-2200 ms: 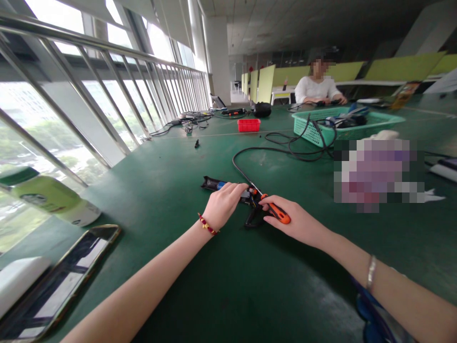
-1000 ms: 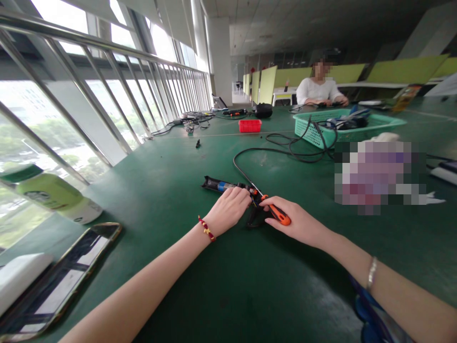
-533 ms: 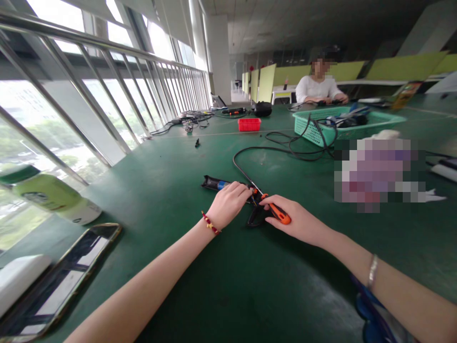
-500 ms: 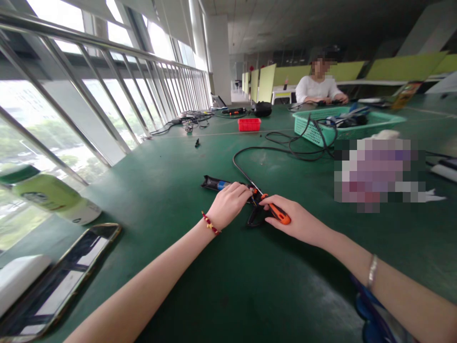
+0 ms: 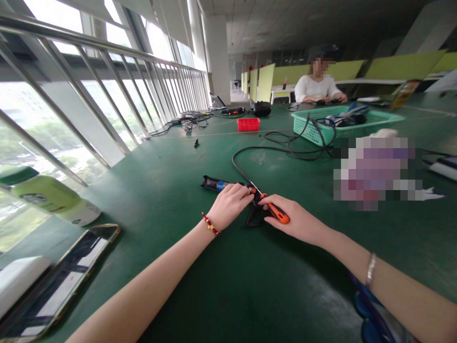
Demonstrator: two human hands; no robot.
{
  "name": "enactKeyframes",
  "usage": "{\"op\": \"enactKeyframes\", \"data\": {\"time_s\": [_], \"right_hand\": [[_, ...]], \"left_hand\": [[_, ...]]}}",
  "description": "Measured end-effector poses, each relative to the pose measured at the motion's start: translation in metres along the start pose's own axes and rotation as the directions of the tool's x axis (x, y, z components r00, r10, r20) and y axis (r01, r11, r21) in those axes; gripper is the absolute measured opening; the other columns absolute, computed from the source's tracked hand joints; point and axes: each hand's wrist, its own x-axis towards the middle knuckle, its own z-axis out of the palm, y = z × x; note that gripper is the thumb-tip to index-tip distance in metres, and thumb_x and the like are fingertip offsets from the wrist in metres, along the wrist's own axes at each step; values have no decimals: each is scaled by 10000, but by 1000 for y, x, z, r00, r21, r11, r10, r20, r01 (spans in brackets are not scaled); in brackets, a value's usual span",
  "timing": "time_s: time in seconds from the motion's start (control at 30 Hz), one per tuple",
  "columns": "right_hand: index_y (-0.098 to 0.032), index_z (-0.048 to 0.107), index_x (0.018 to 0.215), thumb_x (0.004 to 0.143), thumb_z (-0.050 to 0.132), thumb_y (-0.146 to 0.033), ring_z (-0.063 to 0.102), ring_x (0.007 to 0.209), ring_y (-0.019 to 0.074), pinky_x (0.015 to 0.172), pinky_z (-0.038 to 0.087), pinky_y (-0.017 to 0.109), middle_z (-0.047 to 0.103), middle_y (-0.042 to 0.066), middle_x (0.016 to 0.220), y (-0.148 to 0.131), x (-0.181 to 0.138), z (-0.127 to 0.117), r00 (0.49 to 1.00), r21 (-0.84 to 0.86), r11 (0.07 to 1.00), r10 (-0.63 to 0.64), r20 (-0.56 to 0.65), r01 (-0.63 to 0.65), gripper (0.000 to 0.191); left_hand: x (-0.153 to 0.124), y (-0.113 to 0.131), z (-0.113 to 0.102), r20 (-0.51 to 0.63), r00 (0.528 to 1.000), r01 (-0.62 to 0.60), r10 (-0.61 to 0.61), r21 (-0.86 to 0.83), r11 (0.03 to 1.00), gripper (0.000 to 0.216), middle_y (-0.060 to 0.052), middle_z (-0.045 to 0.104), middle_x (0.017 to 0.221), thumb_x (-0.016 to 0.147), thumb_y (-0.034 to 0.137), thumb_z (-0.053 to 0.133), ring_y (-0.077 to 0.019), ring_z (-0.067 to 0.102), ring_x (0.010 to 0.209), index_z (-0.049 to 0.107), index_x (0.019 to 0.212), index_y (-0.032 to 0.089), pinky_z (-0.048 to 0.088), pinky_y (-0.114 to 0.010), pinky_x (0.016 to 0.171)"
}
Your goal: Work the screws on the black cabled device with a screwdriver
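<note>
Both hands met at the black device [image 5: 213, 183], which lay lengthwise leftward of them. I saw the left hand [image 5: 228, 207], fingers curled, holding its right end, and the right hand [image 5: 298, 223] pinching an orange screwdriver [image 5: 276, 213] aimed there.

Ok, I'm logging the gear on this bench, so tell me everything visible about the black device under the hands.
The black device is a long, slim, plastic-looking body lying flat on the green table, with a blue part showing inside it. The left hand grips its middle, hiding that stretch. The right hand holds an orange-handled screwdriver with the tip at it. A black cable seems to run from it.
</note>
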Motion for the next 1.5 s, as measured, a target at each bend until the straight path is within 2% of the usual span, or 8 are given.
{"op": "enactKeyframes", "data": {"time_s": [0.27,0.5,0.63,0.83,0.97,1.1,1.33,1.5], "right_hand": [[-238,462,1187,815,543,-311,622,904,175,845,477,336,634,35,1017,-4,-1,2,990,114,993,43,-137,-28,388],[-201,519,1056,866,467,-402,521,584,116,601,429,250,524,-34,648,-6,-3,-4,905,160,984,137,-403,-77,280],[-210,498,950,857,487,-369,498,544,105,522,392,222,483,-54,597,-7,-5,-4,857,199,979,140,-497,-44,185],[-215,489,857,789,555,-223,546,622,112,604,445,237,571,-18,738,-13,-6,-4,829,86,994,-6,-559,65,95],[-220,546,893,782,543,-172,577,741,144,704,464,275,592,19,838,-15,-5,-5,840,-43,993,-115,-531,109,122],[-220,551,935,792,545,-192,600,787,155,724,478,279,609,28,872,-15,-5,-4,833,-40,992,-119,-541,116,146],[-209,546,831,815,545,-239,578,589,102,575,449,226,603,-20,704,-20,-10,-3,859,-19,993,-107,-500,112,34],[-214,545,773,806,534,-229,544,525,100,531,425,232,582,-31,630,-23,-11,-5,832,-74,994,-110,-544,83,37]], "left_hand": [[-2,-2,-2,-10,999,47,-48,-41,998,241,-60,548,1271,908,226,454,-193,516,1071,649,1047,245,409,-390,961],[-4,-5,1,38,986,168,-164,-128,978,243,-18,519,1325,898,269,478,-212,463,1165,660,1055,305,375,-445,1012],[-6,-8,1,34,982,186,-183,-185,965,244,-19,491,1351,890,282,495,-211,443,1203,652,1075,304,340,-451,1046],[-20,-36,4,61,941,337,-332,-182,924,626,-91,371,1435,806,452,585,-255,338,1305,394,1357,222,195,-507,1112],[-29,-50,11,161,899,433,-408,-182,883,689,-96,503,1316,786,572,546,-272,364,1281,388,1351,211,132,-526,1110],[-29,-47,11,183,878,472,-443,-175,864,567,-72,580,1132,776,600,536,-254,469,1126,518,1202,226,226,-491,1059],[-23,-34,6,155,851,522,-502,-142,841,475,-45,578,907,720,609,600,-240,491,915,563,944,191,380,-404,853],[-21,-33,3,134,856,513,-498,-118,850,467,-44,574,888,694,604,630,-239,492,890,554,908,196,387,-383,801]]}}
